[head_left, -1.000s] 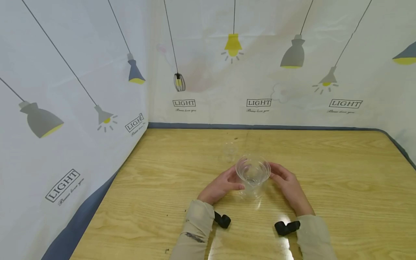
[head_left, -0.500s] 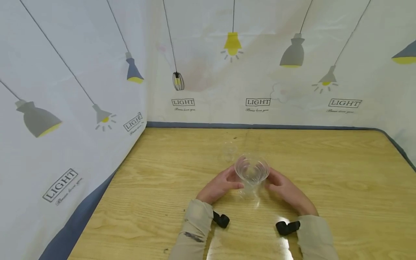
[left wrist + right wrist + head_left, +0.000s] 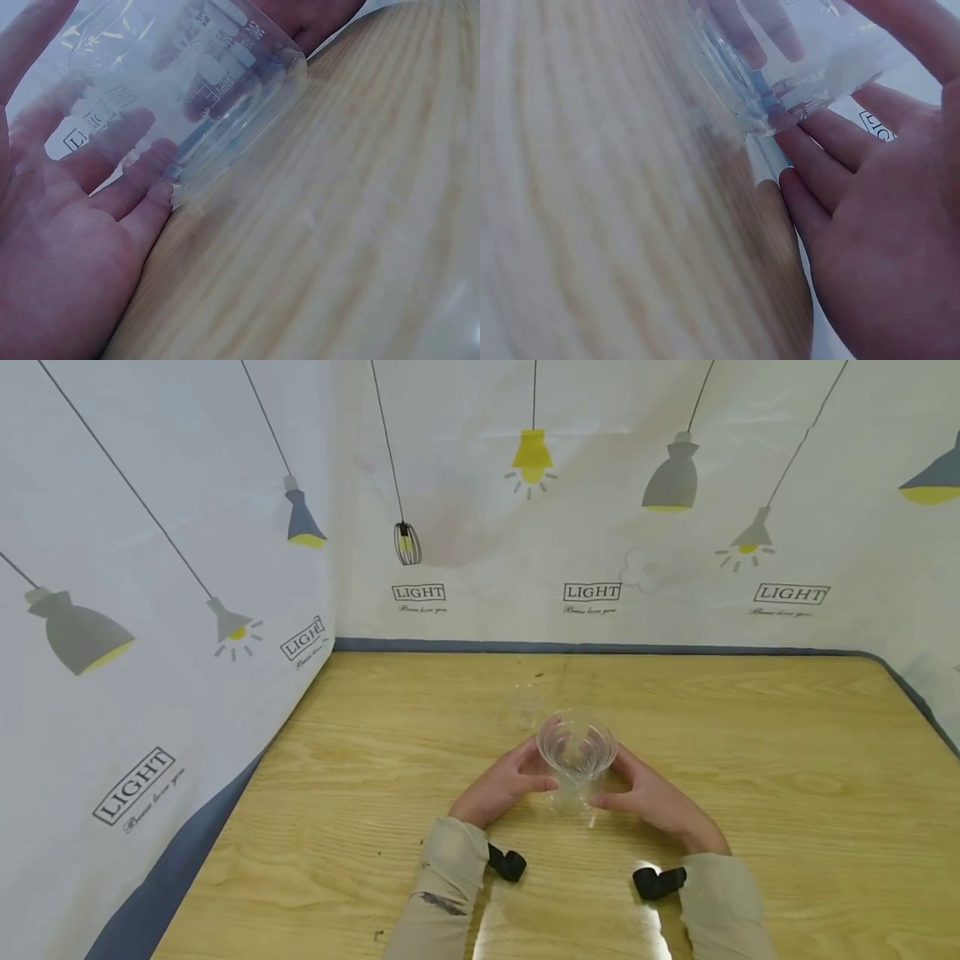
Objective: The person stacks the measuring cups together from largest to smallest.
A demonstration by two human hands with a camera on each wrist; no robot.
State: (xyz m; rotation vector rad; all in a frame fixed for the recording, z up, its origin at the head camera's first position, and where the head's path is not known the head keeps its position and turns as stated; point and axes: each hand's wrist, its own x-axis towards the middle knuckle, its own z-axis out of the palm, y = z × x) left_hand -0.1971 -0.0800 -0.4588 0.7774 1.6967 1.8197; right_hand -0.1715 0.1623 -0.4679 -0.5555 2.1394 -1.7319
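A clear beaker stands upright on the wooden table between my two hands. White printed measuring marks show on its wall in the left wrist view, where the beaker looks see-through with nothing visible inside. My left hand grips its left side, thumb at the near side and fingers passing behind. My right hand holds the opposite side, its thumb low at the front. Up close, the fingers of the right hand lie against the wall near the base. Some fingertips are hidden behind the beaker in the head view.
Just behind and left of the beaker is a smaller clear vessel, faint against the wood. The wooden table meets a white curtain printed with lamps at the back and left. Black wrist cameras sit inside both sleeves.
My right hand has slid down and forward around the beaker, bringing its thumb to the lower front. The left hand keeps its hold. The head view has shifted slightly.
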